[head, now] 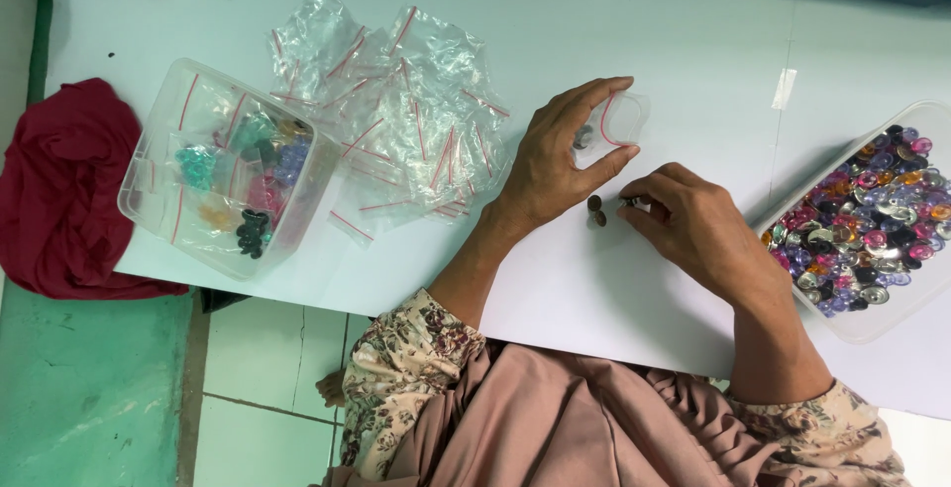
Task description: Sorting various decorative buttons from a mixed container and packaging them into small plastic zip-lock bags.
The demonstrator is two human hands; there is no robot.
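The left hand (555, 155) pinched a small clear zip bag (616, 122) (red-striped mouth facing right); the right hand (693, 224) gripped a dark bead (628, 202) beside loose beads (596, 209).

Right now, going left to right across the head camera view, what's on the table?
Dark red cloth → clear tub of filled bags → pile of empty zip bags → left hand holding a small zip bag → right hand → tub of coloured beads.
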